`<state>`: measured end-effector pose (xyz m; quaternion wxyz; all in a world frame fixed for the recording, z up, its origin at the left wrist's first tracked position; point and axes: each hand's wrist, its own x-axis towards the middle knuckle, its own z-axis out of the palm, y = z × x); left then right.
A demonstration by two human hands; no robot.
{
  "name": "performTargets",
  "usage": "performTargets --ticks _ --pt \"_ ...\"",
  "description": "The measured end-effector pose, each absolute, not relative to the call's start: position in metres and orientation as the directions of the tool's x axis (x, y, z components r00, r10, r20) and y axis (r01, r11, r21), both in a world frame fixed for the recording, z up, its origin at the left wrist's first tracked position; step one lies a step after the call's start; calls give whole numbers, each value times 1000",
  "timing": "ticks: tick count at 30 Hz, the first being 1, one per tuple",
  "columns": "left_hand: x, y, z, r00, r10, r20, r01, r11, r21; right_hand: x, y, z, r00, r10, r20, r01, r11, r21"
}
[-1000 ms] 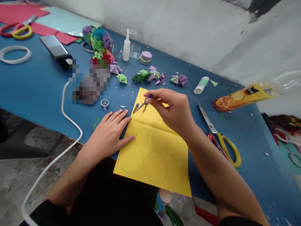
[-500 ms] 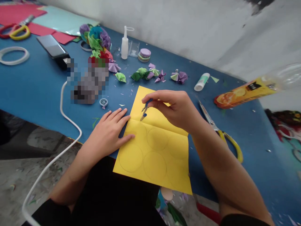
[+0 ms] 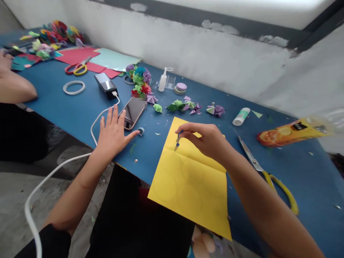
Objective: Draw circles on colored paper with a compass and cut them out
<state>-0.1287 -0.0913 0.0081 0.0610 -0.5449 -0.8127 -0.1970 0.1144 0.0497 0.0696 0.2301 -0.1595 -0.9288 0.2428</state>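
My right hand (image 3: 205, 138) pinches a small blue drawing compass (image 3: 177, 144) over the yellow paper (image 3: 166, 168), its legs pointing down near the fold. Several faint pencil circles show on the paper's lower half, which hangs over the table edge. My left hand (image 3: 113, 132) is spread open, away from the paper. Its fingertips are beside a phone (image 3: 133, 109) lying on the table, and the thumb tip reaches a small round whitish piece (image 3: 141, 131). I cannot tell whether the hand presses on either.
Yellow-handled scissors (image 3: 252, 157), a glue stick (image 3: 241, 116) and an orange drink bottle (image 3: 290, 132) lie right. Folded paper flowers (image 3: 176, 105) and a squeeze bottle (image 3: 162, 81) are behind. A charging cable (image 3: 61, 165) runs left from a power bank (image 3: 105, 85). Another person's arm (image 3: 16, 86) rests far left.
My left hand has left the yellow paper and moved left to the phone, fingers spreading. My right hand keeps the compass near the fold. The view has shifted left and up.
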Motion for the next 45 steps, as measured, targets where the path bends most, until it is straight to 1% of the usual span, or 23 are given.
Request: performTargets --ticks 2,3,5,6,7,8,10,13,16,19,23,29,31,33,35,37,39,41,43,45 --pt "-114 -99 6 -331 867 373 928 228 294 113 55 74 -864 374 338 163 842 -515" --pt "-105 -103 5 -258 883 392 941 137 309 112 57 77 -877 351 329 149 849 -508" --pt "-87 -109 3 -45 920 389 945 -88 315 109 63 85 -907 295 302 125 871 -475" --pt "-81 -111 2 49 928 370 934 -174 311 106 65 89 -923 266 279 121 887 -445" --pt "-76 -112 1 112 932 344 923 -226 313 103 66 94 -937 242 252 125 906 -405" --pt "-74 -112 0 137 940 314 917 -240 318 99 67 98 -947 228 226 138 925 -355" --pt "-73 -111 -2 115 962 248 920 -198 339 92 65 106 -959 225 171 183 956 -230" --pt "-76 -109 -3 89 980 178 928 -147 342 85 63 111 -953 279 122 277 960 -34" --pt "-78 -108 -4 100 980 171 934 -151 324 88 65 110 -930 348 119 361 926 107" --pt "-77 -109 -4 103 980 170 933 -154 324 101 69 107 -907 409 102 422 884 200" --pt "-77 -110 -4 101 981 166 929 -153 336 123 63 106 -862 502 67 499 820 281" --pt "-78 -110 -6 96 980 177 930 -151 334 130 25 108 -799 600 -46 539 748 389" --pt "-78 -110 -6 96 980 174 932 -150 329 123 15 110 -779 624 -63 549 727 413" --pt "-78 -110 -6 94 980 173 934 -148 326 114 12 112 -753 654 -73 578 711 401" --pt "-79 -110 -6 95 980 175 933 -149 327 104 14 113 -723 686 -83 626 701 341" --pt "-79 -110 -6 97 980 175 931 -151 331 93 19 113 -697 713 -72 681 690 246" --pt "-79 -110 -6 95 981 170 929 -148 339 84 23 111 -669 743 -26 731 663 159" --pt "-79 -109 -6 91 982 164 927 -143 345 77 25 109 -652 758 14 754 647 110" --pt "-80 -109 -6 89 983 161 926 -141 349 74 21 108 -666 746 12 742 660 115" --pt "-80 -109 -6 88 983 159 926 -140 352 75 15 109 -684 729 -25 716 677 171"
